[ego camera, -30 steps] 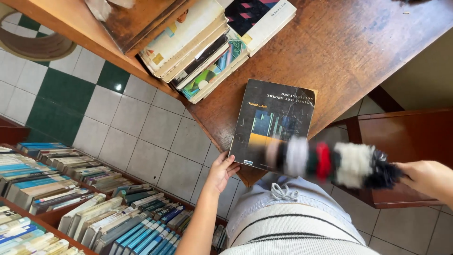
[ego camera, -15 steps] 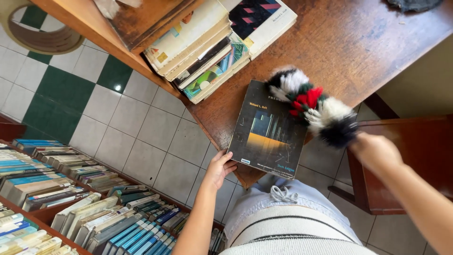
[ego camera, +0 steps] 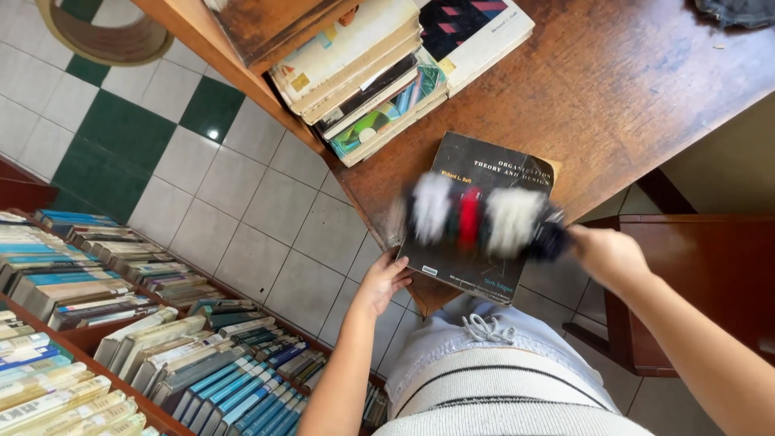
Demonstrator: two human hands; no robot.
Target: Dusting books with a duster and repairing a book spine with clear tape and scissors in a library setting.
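Observation:
A dark paperback book lies at the near corner of a brown wooden table. My left hand holds the book's lower left corner at the table edge. My right hand grips the handle of a fluffy duster with white, red, green and black bands. The duster lies blurred across the middle of the book's cover.
A stack of books sits on the table's left side beside a wooden box. Low shelves packed with books stand at lower left on a green and white tiled floor. A wooden chair stands at right.
The duster swept from the right of the book up to its top right corner, then down across the cover's middle. My left hand stayed on the book's corner.

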